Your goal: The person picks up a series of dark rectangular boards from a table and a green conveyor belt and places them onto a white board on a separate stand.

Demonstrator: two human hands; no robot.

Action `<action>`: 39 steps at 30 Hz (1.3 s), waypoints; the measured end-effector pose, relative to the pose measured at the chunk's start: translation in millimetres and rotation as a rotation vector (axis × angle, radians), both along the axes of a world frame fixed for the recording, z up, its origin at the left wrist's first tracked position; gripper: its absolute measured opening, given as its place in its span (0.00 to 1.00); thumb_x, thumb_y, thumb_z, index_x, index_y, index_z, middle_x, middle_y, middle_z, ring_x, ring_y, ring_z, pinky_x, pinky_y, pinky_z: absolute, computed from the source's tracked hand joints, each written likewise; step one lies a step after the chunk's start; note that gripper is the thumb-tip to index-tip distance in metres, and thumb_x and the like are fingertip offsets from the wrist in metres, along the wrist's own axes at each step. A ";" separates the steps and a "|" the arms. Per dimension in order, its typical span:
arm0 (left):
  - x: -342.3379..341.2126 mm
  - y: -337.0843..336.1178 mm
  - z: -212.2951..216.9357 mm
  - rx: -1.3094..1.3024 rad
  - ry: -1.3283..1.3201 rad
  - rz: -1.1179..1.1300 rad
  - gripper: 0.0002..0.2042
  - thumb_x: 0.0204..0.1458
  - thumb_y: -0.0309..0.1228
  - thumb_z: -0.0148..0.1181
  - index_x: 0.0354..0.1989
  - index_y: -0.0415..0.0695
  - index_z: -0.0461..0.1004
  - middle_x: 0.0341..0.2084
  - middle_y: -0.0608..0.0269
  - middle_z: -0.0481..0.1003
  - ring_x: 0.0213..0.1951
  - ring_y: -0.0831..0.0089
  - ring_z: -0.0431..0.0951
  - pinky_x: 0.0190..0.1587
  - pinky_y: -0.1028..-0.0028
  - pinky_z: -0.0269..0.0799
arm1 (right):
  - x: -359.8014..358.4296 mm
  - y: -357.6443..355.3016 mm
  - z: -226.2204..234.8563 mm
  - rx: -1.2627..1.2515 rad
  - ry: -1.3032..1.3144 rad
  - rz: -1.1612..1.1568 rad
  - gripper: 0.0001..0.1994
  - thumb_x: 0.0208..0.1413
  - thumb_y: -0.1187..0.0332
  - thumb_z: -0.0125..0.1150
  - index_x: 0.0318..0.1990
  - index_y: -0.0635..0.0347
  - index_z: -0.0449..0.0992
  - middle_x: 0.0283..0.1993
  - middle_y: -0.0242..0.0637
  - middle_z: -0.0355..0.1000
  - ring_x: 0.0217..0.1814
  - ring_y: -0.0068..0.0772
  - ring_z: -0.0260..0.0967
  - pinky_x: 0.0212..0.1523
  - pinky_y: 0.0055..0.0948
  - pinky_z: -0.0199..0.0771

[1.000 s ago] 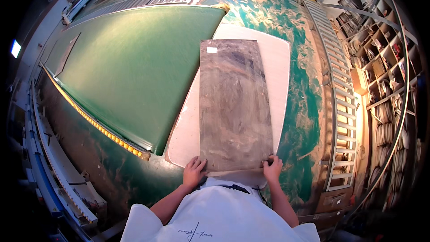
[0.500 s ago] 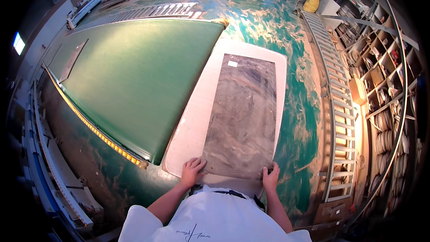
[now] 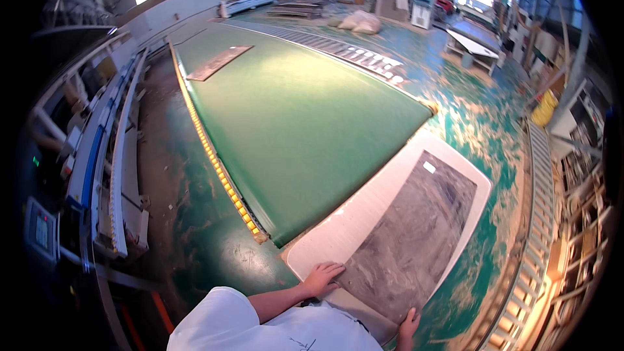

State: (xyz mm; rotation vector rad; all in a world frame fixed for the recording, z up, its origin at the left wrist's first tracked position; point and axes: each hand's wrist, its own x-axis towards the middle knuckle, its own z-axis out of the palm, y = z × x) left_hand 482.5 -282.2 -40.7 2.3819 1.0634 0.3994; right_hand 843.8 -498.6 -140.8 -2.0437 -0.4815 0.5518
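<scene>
A flat rectangular panel point(image 3: 416, 240) with a grey-brown marbled face and a small white label lies on a pale, round-cornered tabletop point(image 3: 338, 227) in front of me. My left hand point(image 3: 323, 278) rests at the panel's near left corner, fingers stretched out and lying flat on the edge. At the near right corner, my right hand point(image 3: 409, 325) is curled against the panel's edge; its lower fingers are partly hidden.
A wide green conveyor belt point(image 3: 299, 136) borders the tabletop on the left, with another marbled panel point(image 3: 220, 63) on its far part. Yellow rollers point(image 3: 221, 172) line the belt's side. To the right stand a roller track point(image 3: 534, 221) and crowded shelves point(image 3: 588, 221). A control screen point(image 3: 43, 229) is far left.
My view has swung left and up, so the panel and tabletop appear lower and further right. Both hands stay at the panel's near corners; the panel shows no clear shift on the tabletop.
</scene>
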 end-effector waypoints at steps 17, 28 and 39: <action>-8.4 -5.0 -11.0 -0.017 -0.026 0.021 0.36 0.47 0.39 0.67 0.67 0.51 0.62 0.67 0.64 0.63 0.67 0.61 0.61 0.65 0.55 0.54 | -43.4 17.1 116.9 -0.067 0.208 0.079 0.39 0.65 0.42 0.48 0.65 0.75 0.63 0.69 0.61 0.59 0.72 0.54 0.55 0.72 0.41 0.51; -11.1 -4.0 -10.6 -0.011 -0.048 0.018 0.36 0.47 0.40 0.67 0.67 0.52 0.62 0.66 0.65 0.63 0.66 0.62 0.62 0.64 0.56 0.55 | -56.4 22.3 142.0 -0.073 0.218 0.059 0.38 0.65 0.42 0.48 0.64 0.76 0.64 0.68 0.63 0.59 0.71 0.55 0.56 0.72 0.40 0.52; -10.0 -4.3 -9.5 -0.020 -0.033 0.025 0.37 0.47 0.40 0.67 0.68 0.53 0.62 0.67 0.67 0.62 0.66 0.62 0.61 0.65 0.57 0.55 | -53.6 22.7 139.7 -0.137 0.164 0.079 0.38 0.66 0.42 0.46 0.64 0.76 0.63 0.69 0.63 0.58 0.72 0.56 0.55 0.72 0.40 0.50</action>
